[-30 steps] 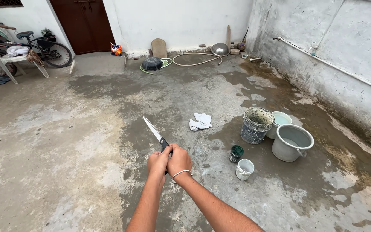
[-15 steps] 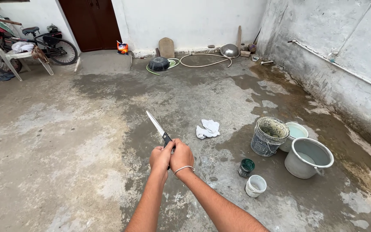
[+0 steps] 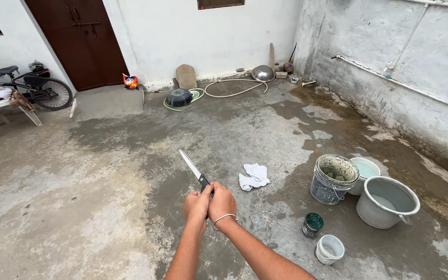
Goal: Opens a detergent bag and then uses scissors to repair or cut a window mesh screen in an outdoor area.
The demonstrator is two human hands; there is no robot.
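My left hand and right hand are pressed together, both clenched around the dark handle of a knife, its blade pointing toward eleven o'clock over the wet concrete floor. A white cloth lies at one o'clock; buckets stand near three, one seemingly dirty inside.

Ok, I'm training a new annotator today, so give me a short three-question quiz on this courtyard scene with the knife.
1. True or false: both hands grip the knife handle.
2. What lies on the floor just right of the blade? A) white cloth B) green hose C) metal bowl
3. Fill in: the bracelet is on the ___ hand.

Key: 1 true: left hand and right hand clasp it together. 2 A, the white cloth. 3 right.
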